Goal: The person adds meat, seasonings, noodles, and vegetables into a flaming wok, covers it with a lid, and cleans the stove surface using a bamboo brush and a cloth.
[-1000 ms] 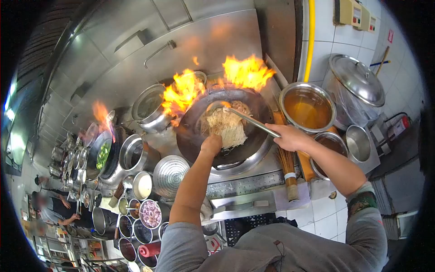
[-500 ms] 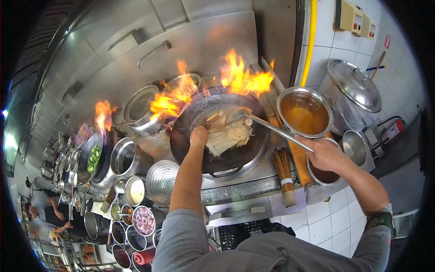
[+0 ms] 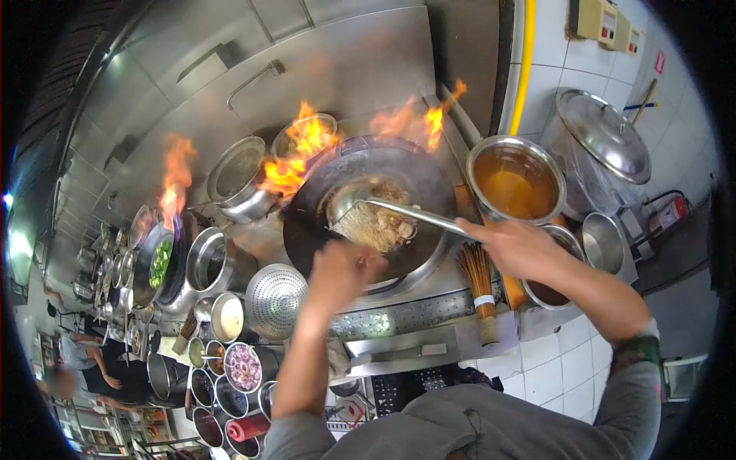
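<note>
The left grip (image 3: pixel 342 272) is blurred, the right grip (image 3: pixel 510 249) clenched, both forearms (image 3: pixel 590 293) extended.

Site is presenting as a commercial kitchen. A large wok (image 3: pixel 428 173) is sitting on a steel range (image 3: pixel 429 313), flames (image 3: pixel 310 138) are leaping behind it, and a second wok (image 3: pixel 143 268) is holding green pieces (image 3: pixel 160 264). A tap (image 3: pixel 254 82) is jutting from the steel wall panel (image 3: pixel 353 65). A perforated strainer (image 3: pixel 276 301) is sitting near clustered ingredient containers (image 3: pixel 270 362). White tiles (image 3: pixel 540 100) are lining the right side; at far left, another person (image 3: pixel 78 355) is standing in the background
</note>
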